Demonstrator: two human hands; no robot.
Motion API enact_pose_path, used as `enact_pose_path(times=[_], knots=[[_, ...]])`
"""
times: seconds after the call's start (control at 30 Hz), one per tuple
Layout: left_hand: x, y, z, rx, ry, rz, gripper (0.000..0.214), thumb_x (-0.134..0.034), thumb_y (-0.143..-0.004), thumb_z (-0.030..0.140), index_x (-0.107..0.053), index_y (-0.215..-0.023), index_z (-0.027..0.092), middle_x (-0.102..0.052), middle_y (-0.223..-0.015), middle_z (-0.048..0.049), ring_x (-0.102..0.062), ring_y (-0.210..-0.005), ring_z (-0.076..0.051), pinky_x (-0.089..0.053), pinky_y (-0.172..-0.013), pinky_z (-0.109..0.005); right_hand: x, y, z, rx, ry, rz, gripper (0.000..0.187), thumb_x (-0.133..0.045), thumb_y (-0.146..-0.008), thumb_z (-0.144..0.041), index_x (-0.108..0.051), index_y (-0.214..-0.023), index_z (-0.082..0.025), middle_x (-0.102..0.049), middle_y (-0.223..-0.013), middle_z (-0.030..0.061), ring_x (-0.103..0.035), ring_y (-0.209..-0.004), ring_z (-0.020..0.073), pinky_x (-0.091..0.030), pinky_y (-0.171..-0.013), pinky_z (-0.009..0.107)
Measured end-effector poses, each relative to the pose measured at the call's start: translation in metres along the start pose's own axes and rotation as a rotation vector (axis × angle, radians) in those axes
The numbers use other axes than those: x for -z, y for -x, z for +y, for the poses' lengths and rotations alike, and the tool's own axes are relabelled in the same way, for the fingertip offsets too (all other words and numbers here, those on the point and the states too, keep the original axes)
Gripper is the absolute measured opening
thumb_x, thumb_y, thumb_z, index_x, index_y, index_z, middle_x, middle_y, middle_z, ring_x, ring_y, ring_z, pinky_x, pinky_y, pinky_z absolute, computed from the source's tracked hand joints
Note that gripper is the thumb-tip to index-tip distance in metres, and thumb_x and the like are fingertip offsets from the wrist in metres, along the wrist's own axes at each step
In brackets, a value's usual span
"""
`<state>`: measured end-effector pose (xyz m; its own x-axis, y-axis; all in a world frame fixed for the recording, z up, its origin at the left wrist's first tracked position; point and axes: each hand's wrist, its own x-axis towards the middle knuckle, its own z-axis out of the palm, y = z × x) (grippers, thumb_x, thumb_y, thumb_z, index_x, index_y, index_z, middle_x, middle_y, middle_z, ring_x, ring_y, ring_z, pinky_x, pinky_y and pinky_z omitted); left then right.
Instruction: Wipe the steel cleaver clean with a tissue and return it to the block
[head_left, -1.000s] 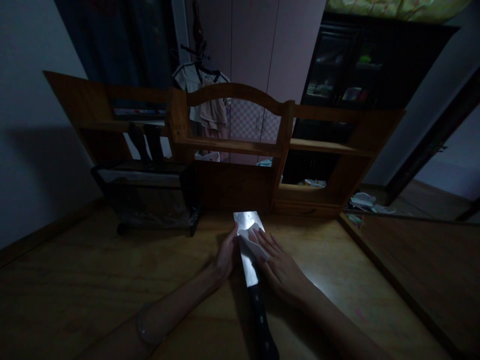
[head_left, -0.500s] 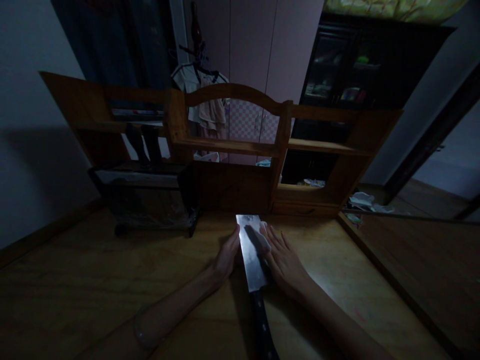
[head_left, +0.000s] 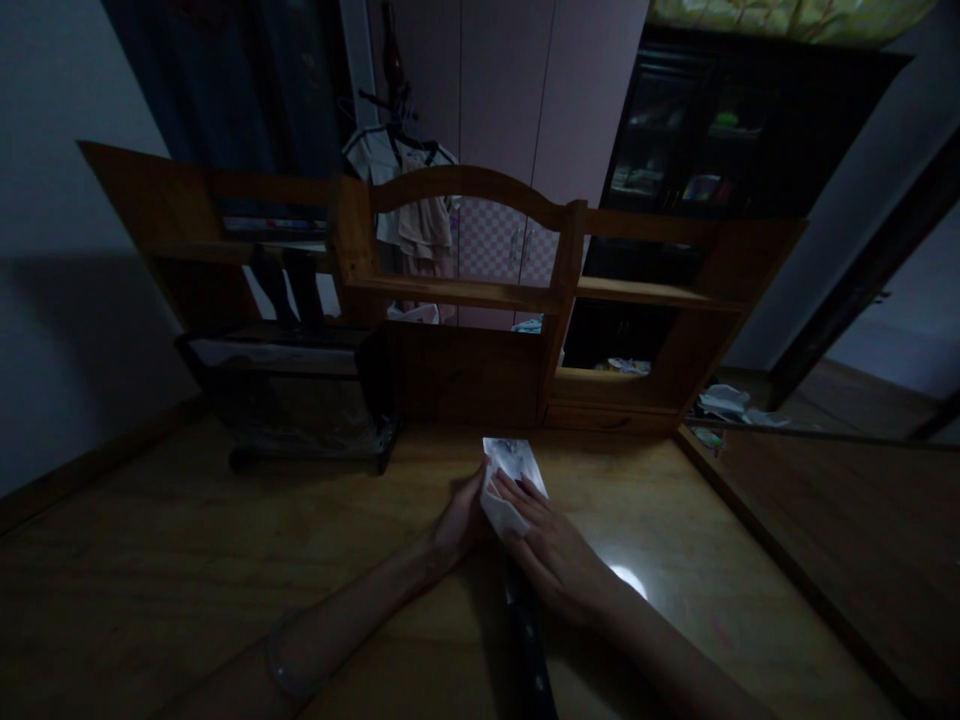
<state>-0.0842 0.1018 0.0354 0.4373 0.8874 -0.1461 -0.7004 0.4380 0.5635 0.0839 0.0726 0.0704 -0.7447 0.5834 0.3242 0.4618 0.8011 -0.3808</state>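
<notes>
A cleaver lies on the wooden desk [head_left: 187,560], its shiny blade [head_left: 514,458] pointing away from me and its dark handle [head_left: 529,640] toward me. My right hand [head_left: 551,545] lies flat over the blade, fingers stretched out, pressing a white tissue [head_left: 501,510] onto the steel. My left hand [head_left: 459,520] rests against the blade's left edge, its fingers pressed to the metal and partly hidden. The room is dim.
A wooden shelf unit [head_left: 465,290] stands along the desk's back edge. A dark rack [head_left: 285,390] with clear plastic sits at the back left. Crumpled papers [head_left: 727,403] lie at the back right, beside a lower wooden surface [head_left: 847,520].
My right hand has slid with the tissue from beside the blade onto its middle, covering most of it. The left hand has stayed at the blade's left edge.
</notes>
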Motion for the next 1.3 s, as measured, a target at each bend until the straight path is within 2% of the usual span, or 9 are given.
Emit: enact_pose_path(times=[0.1,0.2,0.33,0.5,0.63,0.77,0.9,1.1,1.3], knots=[[-0.002,-0.001,0.0,0.012,-0.005,-0.011,0.044,-0.051,-0.094,0.045,-0.068,-0.107,0.007,-0.073,-0.099,-0.0117,-0.064,-0.109,-0.025,-0.036,-0.109,-0.034,-0.002,-0.001,0.001,-0.034,0.015,-0.01,0.055,-0.028,-0.103,-0.03,-0.009,-0.154,-0.027,-0.014,-0.161,0.0002,-0.011,-0.148,0.0187,-0.014,-0.123,0.046],[-0.006,0.002,0.002,0.018,-0.059,-0.01,0.049,-0.053,-0.093,0.048,-0.065,-0.117,0.008,-0.072,-0.107,-0.0119,-0.061,-0.115,-0.027,-0.034,-0.111,-0.037,-0.003,-0.001,0.009,-0.094,0.042,0.014,0.054,-0.026,-0.103,-0.031,-0.009,-0.154,-0.028,-0.015,-0.161,-0.0012,-0.008,-0.149,0.0189,-0.014,-0.122,0.048],[-0.008,0.005,0.003,0.023,-0.168,-0.049,0.058,-0.047,-0.094,0.054,-0.059,-0.129,0.009,-0.069,-0.118,-0.012,-0.056,-0.123,-0.027,-0.03,-0.113,-0.038,-0.006,-0.001,0.018,-0.159,0.093,0.067,0.053,-0.025,-0.103,-0.032,-0.01,-0.154,-0.029,-0.015,-0.161,-0.0025,-0.005,-0.149,0.0198,-0.013,-0.121,0.05],[-0.005,0.007,0.002,0.017,-0.247,-0.092,0.063,-0.045,-0.093,0.058,-0.056,-0.134,0.011,-0.065,-0.127,-0.0123,-0.05,-0.129,-0.028,-0.027,-0.115,-0.039,-0.01,0.0,0.025,-0.22,0.146,0.096,0.053,-0.024,-0.103,-0.03,-0.01,-0.154,-0.03,-0.014,-0.161,-0.0025,-0.006,-0.149,0.0203,-0.012,-0.121,0.052],[-0.008,0.01,0.003,0.043,-0.297,-0.075,0.065,-0.044,-0.092,0.061,-0.053,-0.136,0.014,-0.062,-0.131,-0.0118,-0.05,-0.13,-0.029,-0.028,-0.114,-0.042,-0.011,0.001,0.029,-0.26,0.179,0.117,0.054,-0.025,-0.102,-0.029,-0.01,-0.154,-0.028,-0.014,-0.161,-0.0015,-0.006,-0.149,0.0204,-0.014,-0.12,0.052],[-0.009,0.008,0.003,0.019,-0.32,-0.053,0.064,-0.045,-0.092,0.061,-0.056,-0.134,0.015,-0.062,-0.131,-0.0107,-0.051,-0.129,-0.028,-0.03,-0.113,-0.039,-0.012,0.002,0.032,-0.275,0.201,0.138,0.056,-0.026,-0.101,-0.026,-0.009,-0.154,-0.028,-0.014,-0.161,-0.0012,-0.008,-0.149,0.0208,-0.017,-0.12,0.051],[-0.006,0.006,0.001,0.01,-0.355,-0.037,0.062,-0.056,-0.088,0.056,-0.056,-0.133,0.013,-0.064,-0.127,-0.0134,-0.056,-0.122,-0.03,-0.036,-0.108,-0.04,-0.014,0.003,0.035,-0.3,0.209,0.156,0.057,-0.026,-0.1,-0.024,-0.009,-0.154,-0.027,-0.016,-0.16,-0.0002,-0.01,-0.149,0.0211,-0.019,-0.119,0.052],[-0.004,0.011,0.002,-0.051,-0.602,-0.06,0.068,-0.079,-0.073,0.028,-0.052,-0.134,0.019,-0.064,-0.125,-0.0108,-0.06,-0.112,-0.028,-0.043,-0.097,-0.037,-0.014,0.003,0.039,-0.368,0.251,0.137,0.056,-0.026,-0.098,-0.022,-0.017,-0.154,-0.021,-0.02,-0.16,0.0028,-0.013,-0.148,0.0205,-0.02,-0.119,0.05],[0.004,0.011,-0.001,-0.054,-0.785,-0.182,0.077,-0.08,-0.07,0.026,-0.044,-0.138,0.016,-0.061,-0.125,-0.012,-0.058,-0.11,-0.028,-0.044,-0.093,-0.038,-0.015,0.006,0.046,-0.424,0.271,0.171,0.056,-0.026,-0.097,-0.021,-0.021,-0.153,-0.019,-0.025,-0.158,0.0046,-0.018,-0.147,0.0226,-0.024,-0.117,0.051]])
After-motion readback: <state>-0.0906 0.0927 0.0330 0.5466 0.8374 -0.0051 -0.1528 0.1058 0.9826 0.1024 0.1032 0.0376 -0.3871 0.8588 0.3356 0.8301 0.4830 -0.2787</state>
